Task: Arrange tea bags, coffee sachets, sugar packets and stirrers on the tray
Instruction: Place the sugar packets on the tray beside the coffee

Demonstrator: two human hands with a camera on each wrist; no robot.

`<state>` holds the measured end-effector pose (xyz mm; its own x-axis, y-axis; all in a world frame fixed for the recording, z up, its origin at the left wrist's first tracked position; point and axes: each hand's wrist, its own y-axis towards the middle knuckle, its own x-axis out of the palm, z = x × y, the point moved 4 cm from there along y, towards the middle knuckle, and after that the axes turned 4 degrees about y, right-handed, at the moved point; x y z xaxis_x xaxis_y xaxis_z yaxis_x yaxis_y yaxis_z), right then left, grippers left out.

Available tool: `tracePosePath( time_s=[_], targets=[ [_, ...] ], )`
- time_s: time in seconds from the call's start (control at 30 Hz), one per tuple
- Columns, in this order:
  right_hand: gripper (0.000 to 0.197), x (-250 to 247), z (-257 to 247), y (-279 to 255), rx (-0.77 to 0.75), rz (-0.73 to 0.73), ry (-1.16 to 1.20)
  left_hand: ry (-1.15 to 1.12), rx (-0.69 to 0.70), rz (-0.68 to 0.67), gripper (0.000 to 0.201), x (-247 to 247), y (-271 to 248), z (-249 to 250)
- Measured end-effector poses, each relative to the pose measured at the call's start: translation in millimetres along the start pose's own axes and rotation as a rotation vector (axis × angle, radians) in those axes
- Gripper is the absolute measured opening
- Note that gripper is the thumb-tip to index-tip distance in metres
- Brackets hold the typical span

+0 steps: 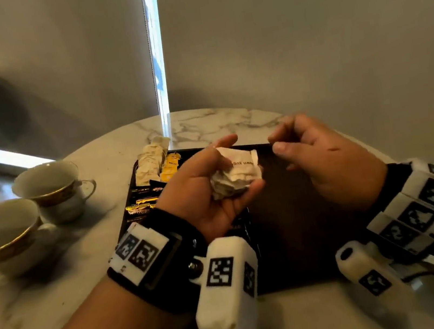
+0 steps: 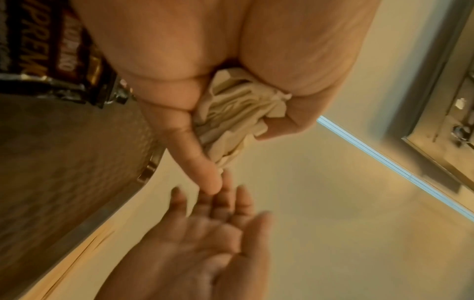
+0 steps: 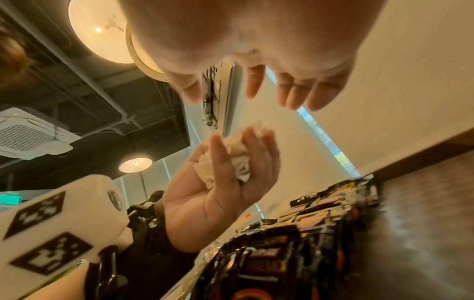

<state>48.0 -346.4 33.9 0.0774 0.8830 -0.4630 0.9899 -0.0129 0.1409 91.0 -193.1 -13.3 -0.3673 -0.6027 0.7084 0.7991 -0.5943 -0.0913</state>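
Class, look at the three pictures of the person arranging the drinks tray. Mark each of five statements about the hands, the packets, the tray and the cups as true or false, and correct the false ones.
1. The left hand holds a bunch of pale sugar packets. True.
2. The right hand grips a coffee sachet. False: it holds nothing, its fingers loosely curled near the packets.
3. Dark coffee sachets lie along the left side of the tray. True.
4. The two cups stand on the tray. False: they stand on the marble table, left of the tray.
5. The right part of the tray is full of tea bags. False: the tea bags are at its far left corner.
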Motion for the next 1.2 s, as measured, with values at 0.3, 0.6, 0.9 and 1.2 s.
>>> tracePosePath(
  time_s=[0.3, 0.6, 0.9, 1.2],
  targets=[
    [0.037, 24.0, 33.4, -73.5, 0.339, -0.560, -0.817, -0.019, 0.188, 0.072, 0.016, 17.3, -30.1, 7.5],
    [0.030, 37.6, 25.6, -94.1, 0.202, -0.588, -0.860, -0.099, 0.231, 0.133, 0.020, 19.8, -33.8, 9.2],
    [0.029, 32.6, 17.3, -108.8, 0.219, -0.733, -0.787, -0.044, 0.268, -0.004, 0.020, 17.6, -48.5, 14.4],
    [0.037, 24.0, -3.7, -17.2, 0.135, -0.030, 0.762, 0.057, 0.250, 0.018, 0.028, 7.8, -36.8, 7.0]
  ],
)
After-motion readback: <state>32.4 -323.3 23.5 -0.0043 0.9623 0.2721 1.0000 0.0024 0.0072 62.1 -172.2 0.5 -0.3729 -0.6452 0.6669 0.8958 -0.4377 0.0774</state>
